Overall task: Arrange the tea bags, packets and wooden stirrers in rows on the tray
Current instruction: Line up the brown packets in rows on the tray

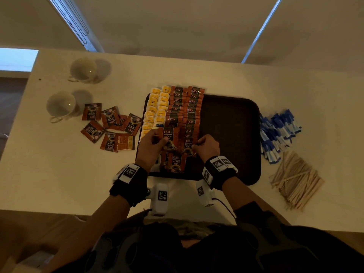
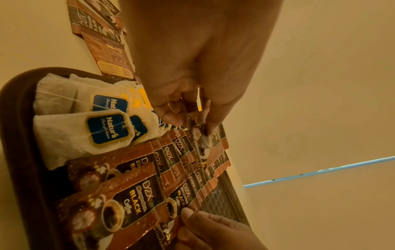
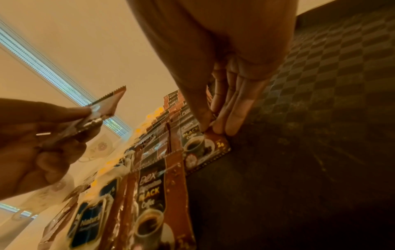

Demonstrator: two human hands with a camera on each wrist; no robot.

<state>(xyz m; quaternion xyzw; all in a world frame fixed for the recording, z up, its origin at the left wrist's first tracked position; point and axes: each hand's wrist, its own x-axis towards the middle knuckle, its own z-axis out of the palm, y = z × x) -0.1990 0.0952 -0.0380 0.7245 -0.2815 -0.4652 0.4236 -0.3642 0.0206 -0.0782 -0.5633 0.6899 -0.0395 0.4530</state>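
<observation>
A dark brown tray [image 1: 232, 134] carries rows of tea bags [image 1: 155, 111] on its left and two columns of brown coffee packets [image 1: 184, 107] beside them. Just above the near end of the columns, my left hand [image 1: 155, 142] pinches one coffee packet [image 1: 167, 135], which is seen edge-on in the right wrist view [image 3: 104, 104]. My right hand [image 1: 206, 144] pinches the near packet of the right column [image 1: 188, 145] between thumb and fingers [image 3: 226, 118], and that packet [image 3: 213, 143] lies on the tray. The left wrist view shows tea bags [image 2: 81, 135] and overlapping packets [image 2: 136, 199].
Several loose coffee packets [image 1: 110, 127] lie on the white table left of the tray. Blue packets [image 1: 277, 133] and a heap of wooden stirrers [image 1: 295, 178] lie to its right. Two cups [image 1: 61, 105] stand at the far left. The tray's right half [image 1: 236, 154] is bare.
</observation>
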